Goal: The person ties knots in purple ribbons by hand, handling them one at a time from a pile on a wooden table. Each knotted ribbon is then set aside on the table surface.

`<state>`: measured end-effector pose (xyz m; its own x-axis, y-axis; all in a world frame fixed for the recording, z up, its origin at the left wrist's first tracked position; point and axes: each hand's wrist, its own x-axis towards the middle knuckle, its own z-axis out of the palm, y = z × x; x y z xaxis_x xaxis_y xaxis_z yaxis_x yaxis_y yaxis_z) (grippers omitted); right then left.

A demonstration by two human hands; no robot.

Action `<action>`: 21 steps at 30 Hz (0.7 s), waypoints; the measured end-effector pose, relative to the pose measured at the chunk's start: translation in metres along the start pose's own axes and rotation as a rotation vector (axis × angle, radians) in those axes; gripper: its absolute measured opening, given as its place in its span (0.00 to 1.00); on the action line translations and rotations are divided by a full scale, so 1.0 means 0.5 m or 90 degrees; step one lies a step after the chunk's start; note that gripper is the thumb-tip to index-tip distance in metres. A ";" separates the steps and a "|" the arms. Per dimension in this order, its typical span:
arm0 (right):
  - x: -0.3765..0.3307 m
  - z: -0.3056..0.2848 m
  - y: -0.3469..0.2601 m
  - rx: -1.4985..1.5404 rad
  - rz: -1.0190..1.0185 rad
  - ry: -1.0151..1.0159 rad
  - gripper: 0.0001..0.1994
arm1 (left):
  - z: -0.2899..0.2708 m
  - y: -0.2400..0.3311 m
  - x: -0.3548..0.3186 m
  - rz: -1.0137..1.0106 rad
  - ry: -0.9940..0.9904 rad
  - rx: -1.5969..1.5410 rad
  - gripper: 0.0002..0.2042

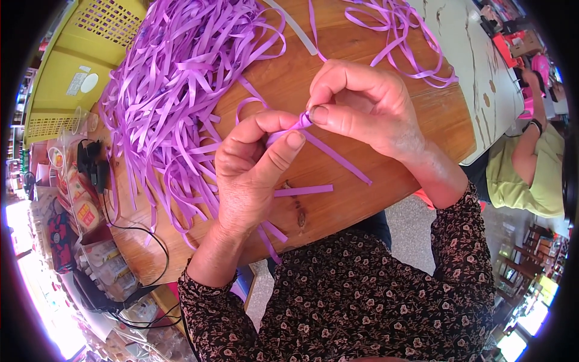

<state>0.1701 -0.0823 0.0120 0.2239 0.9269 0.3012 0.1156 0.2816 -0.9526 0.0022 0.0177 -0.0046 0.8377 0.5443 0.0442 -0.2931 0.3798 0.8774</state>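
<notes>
Nearest us, our forearms in dark flowered sleeves (362, 289) come up from the lower edge. Our left hand (253, 163) and right hand (362, 108) meet above a round wooden desk (362, 199). Between them we hold a purple strip (304, 123): the left thumb and fingers (294, 140) are pinched shut on it from below, and the right thumb and forefinger are pinched shut on the same strip from above, where it curls into a small loop. Its loose tail runs down to the right, over the desk. One short strip (304, 190) lies flat just below our hands. Farther off to the left, a big pile of purple strips (175, 78) covers the desk. Beyond it stands a yellow basket (78, 54). At the far right, another person in a green shirt (531, 175) sits beside a white table (476, 54).
</notes>
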 end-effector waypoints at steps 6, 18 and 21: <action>-0.001 -0.005 -0.003 0.001 0.014 -0.004 0.06 | 0.006 -0.001 -0.005 0.007 0.058 0.052 0.08; 0.002 -0.002 -0.009 -0.191 -0.154 0.025 0.09 | 0.008 0.001 -0.011 -0.008 0.078 0.089 0.07; 0.006 -0.002 -0.010 -0.244 -0.225 0.038 0.11 | 0.008 -0.001 -0.011 -0.005 0.099 0.078 0.07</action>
<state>0.1709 -0.0812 0.0179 0.1608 0.7733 0.6134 0.5370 0.4529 -0.7117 -0.0001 0.0114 -0.0033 0.7556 0.6544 -0.0288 -0.2211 0.2962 0.9292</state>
